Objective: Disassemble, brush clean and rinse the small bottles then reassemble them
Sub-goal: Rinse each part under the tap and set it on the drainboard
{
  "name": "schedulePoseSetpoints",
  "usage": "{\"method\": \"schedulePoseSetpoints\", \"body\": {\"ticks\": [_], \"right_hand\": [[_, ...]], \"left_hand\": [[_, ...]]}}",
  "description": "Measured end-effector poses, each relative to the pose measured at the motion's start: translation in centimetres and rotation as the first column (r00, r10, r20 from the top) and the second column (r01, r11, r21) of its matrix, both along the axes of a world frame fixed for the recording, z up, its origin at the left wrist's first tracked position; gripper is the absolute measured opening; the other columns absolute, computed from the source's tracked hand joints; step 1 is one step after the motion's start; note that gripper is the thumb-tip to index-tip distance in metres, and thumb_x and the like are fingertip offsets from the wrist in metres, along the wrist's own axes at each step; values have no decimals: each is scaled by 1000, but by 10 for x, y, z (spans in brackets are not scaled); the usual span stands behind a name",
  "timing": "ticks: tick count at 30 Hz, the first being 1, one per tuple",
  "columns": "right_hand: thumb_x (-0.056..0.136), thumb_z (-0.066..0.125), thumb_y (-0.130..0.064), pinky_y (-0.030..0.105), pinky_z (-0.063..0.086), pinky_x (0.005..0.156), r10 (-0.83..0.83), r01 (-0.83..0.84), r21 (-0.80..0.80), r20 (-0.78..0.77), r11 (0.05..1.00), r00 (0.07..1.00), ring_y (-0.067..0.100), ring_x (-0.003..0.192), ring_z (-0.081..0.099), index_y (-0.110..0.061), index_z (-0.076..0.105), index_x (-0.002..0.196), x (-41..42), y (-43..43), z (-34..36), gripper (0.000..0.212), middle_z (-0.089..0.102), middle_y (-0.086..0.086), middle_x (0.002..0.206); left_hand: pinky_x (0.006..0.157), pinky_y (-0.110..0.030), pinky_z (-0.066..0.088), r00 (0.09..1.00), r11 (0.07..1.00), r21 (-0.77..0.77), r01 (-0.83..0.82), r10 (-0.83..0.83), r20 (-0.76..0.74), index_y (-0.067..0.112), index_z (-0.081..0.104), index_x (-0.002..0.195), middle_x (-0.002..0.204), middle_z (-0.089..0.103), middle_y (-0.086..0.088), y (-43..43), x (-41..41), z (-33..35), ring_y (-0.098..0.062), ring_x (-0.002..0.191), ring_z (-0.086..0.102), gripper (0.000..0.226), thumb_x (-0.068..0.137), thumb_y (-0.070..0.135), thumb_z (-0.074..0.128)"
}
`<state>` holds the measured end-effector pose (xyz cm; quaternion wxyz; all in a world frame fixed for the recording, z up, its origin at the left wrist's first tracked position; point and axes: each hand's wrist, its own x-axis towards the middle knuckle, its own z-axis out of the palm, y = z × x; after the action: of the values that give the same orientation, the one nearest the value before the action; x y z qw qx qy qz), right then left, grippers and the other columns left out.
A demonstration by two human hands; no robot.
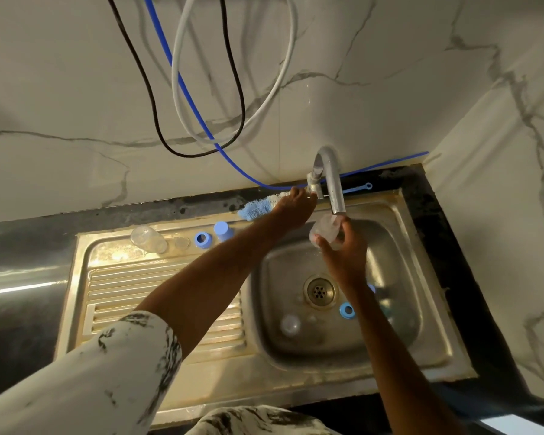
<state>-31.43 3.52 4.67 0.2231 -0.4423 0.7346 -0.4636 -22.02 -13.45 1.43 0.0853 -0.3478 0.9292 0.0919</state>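
Note:
My right hand (343, 246) grips a small clear bottle (324, 230) directly under the tap spout (338, 208), over the sink basin. My left hand (296, 208) reaches to the tap's handle (314, 188), fingers curled on it. A blue bottle brush (258, 207) lies along the back ledge behind that hand. On the drainboard's far edge lie another clear bottle (148, 238), a small clear part (182, 243), a blue ring (202, 239) and a blue cap (222, 230). In the basin sit a blue ring (347, 310) and a clear domed piece (290, 324).
The steel sink (399, 246) has a drain (319, 290) in the middle and a ribbed drainboard (157, 296) on the left. Black counter surrounds it. Black, white and blue hoses (201, 120) hang on the marble wall behind the tap.

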Motion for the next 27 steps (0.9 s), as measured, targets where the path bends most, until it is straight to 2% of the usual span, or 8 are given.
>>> {"method": "schedulePoseSetpoints", "body": {"ticks": [4, 8, 11, 13, 16, 22, 24, 27], "right_hand": [[85, 80, -21, 23, 56, 80, -63, 62, -31, -46, 998, 997, -6, 91, 62, -12, 61, 130, 1, 5, -2, 49, 68, -8, 111], [82, 81, -20, 39, 57, 88, -40, 40, -14, -13, 999, 999, 8, 102, 64, -12, 61, 131, -2, 2, -4, 53, 70, 2, 119], [84, 81, -29, 36, 56, 87, -47, 45, -43, -44, 998, 998, 11, 103, 66, -12, 59, 131, -3, -2, -2, 55, 71, 3, 117], [83, 82, -23, 36, 55, 87, -31, 29, -31, -49, 999, 998, 7, 99, 63, -8, 61, 129, -3, -2, -3, 53, 71, 5, 115], [84, 82, -22, 36, 56, 90, -25, 24, -18, -86, 1000, 996, 10, 106, 64, -11, 60, 132, 3, 4, -9, 54, 70, 5, 122], [80, 84, -25, 29, 56, 82, -60, 47, 103, 131, 994, 990, 8, 104, 62, -19, 60, 133, 1, -1, -7, 59, 66, -7, 121], [83, 81, -33, 28, 57, 77, -78, -14, 243, 365, 970, 928, 13, 102, 66, -25, 57, 135, -5, -9, -7, 58, 67, -6, 118], [89, 71, -44, 33, 54, 72, -115, -168, 348, 663, 922, 740, 29, 102, 68, -23, 62, 126, -9, -19, -11, 44, 69, 8, 116]], "left_hand": [[102, -47, 50, 1000, 1000, -18, 5, -5, 14, 1, 36, 151, 143, 47, -25, 1, 0, 5, -39, 128, 48, 55, 99, 6, 54], [100, -49, 50, 1000, 998, 51, -20, 21, -8, 1, 37, 149, 142, 48, -26, 1, -1, -1, -41, 125, 50, 53, 98, 5, 51], [101, -49, 49, 998, 999, 6, -50, 50, -23, -2, 31, 152, 146, 44, -28, 6, 0, 3, -43, 128, 47, 54, 100, 3, 45], [101, -47, 50, 998, 997, 60, -52, 53, -20, -3, 29, 153, 145, 43, -29, 5, -1, 7, -42, 128, 47, 53, 102, 2, 44], [99, -48, 51, 999, 1000, -16, -24, 24, 21, -2, 29, 153, 144, 43, -29, 8, 0, 5, -42, 129, 46, 56, 100, 3, 48], [106, -47, 45, 992, 960, 265, -89, 110, -67, 7, 37, 152, 146, 45, -21, 9, 1, 18, -37, 134, 43, 66, 92, 10, 66], [102, -47, 44, 901, 860, 440, -258, 379, -210, 10, 35, 153, 140, 49, -22, 23, 4, 24, -38, 130, 47, 65, 93, 11, 59], [97, -39, 44, 586, 638, 674, -372, 724, -363, 4, 41, 147, 136, 54, -21, 64, 14, 28, -36, 125, 54, 55, 99, 31, 41]]}}
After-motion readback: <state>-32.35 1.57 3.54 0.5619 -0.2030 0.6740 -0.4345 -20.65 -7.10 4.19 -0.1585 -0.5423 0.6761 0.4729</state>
